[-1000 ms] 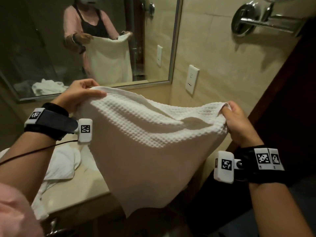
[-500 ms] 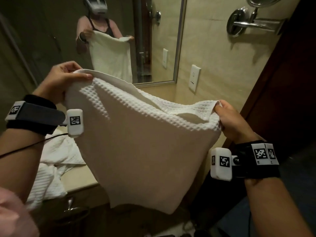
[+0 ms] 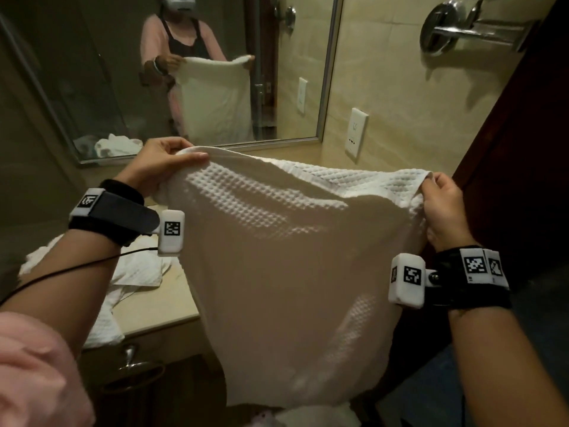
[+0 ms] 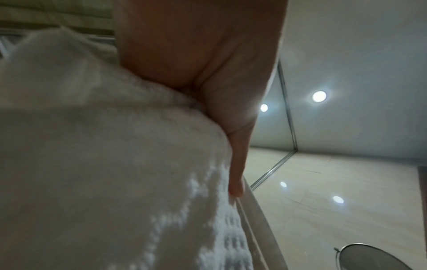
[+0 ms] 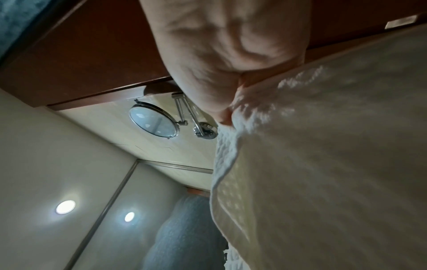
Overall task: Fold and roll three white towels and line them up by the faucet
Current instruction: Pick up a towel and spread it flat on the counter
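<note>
Pinching the towel [image 3: 286, 272] by its top corners, left hand [image 3: 160, 167] and right hand [image 3: 443, 211] spread wide; its hem could miss the surface [image 3: 147, 306], folding crooked.

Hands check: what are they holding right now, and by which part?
One white waffle towel, held up in the air. The left hand pinches its upper left corner, the right hand its upper right corner; the rest hangs free.
</note>
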### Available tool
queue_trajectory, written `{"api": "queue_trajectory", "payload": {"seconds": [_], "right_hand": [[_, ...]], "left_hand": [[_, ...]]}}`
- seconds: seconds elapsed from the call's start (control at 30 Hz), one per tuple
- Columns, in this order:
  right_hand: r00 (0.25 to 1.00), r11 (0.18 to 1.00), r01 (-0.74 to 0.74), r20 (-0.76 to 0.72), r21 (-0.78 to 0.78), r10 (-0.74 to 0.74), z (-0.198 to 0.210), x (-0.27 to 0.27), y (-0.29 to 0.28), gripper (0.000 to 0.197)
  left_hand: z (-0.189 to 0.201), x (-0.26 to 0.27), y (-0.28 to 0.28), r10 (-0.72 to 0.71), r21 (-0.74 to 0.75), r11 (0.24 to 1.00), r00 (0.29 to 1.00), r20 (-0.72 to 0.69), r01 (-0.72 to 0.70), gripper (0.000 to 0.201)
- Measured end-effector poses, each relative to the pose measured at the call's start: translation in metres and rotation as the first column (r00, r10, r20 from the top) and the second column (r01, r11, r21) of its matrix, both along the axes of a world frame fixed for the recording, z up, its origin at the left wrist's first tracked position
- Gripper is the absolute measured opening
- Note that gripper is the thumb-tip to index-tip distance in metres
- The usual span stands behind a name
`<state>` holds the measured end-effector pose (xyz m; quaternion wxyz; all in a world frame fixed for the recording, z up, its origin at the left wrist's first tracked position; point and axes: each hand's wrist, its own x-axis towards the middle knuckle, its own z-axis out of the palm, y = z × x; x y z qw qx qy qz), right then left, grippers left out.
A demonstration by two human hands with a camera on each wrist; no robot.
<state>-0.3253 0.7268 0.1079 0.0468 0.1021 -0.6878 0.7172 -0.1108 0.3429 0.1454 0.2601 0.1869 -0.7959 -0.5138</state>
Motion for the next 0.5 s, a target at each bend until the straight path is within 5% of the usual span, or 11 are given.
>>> {"api": "queue_trajectory", "payload": {"seconds": [0.37,0.5], "right_hand": [[0.985,0.998,0.012,0.173,0.056,-0.022,-0.026,-0.094,-0.068,0.005],[0.970,0.998,-0.056,0.237,0.023,0.049,-0.030,-0.139,-0.105,0.036]], "left_hand": [[-0.036,-0.101,-0.054,-0.028,0.090,0.996,0.999,0.045,0.024,0.012],[-0.045,-0.151,-0.093,-0.064,0.162,0.985,0.995,0.074,0.052,0.015]]}}
